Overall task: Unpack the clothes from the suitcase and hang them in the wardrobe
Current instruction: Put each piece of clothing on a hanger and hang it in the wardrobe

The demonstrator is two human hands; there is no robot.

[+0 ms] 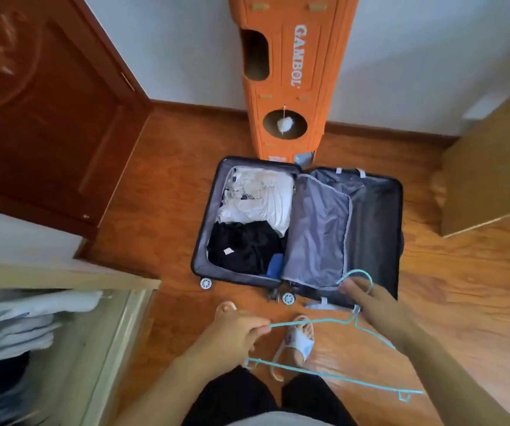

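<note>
Suitcase point(296, 222) lies open on the floor, white and black clothes point(253, 222) packed in its left half. Left hand point(238, 330) pinches a blue hanger point(333, 376)'s end; right hand point(370, 299) grips its hook, likely readying it for a garment.

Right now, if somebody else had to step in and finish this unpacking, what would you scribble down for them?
Left hand: pinches one end of the blue wire hanger.
Right hand: holds the same hanger near its hook.
Suitcase: open flat on the floor; white clothes and black clothes lie in its left half; the right half shows only grey lining.
Wardrobe: at the left, with folded things inside.
Done: a hanger is in hand.
Left: no garment is on the hanger yet; lift each one, hang it, put it in the wardrobe.
</note>
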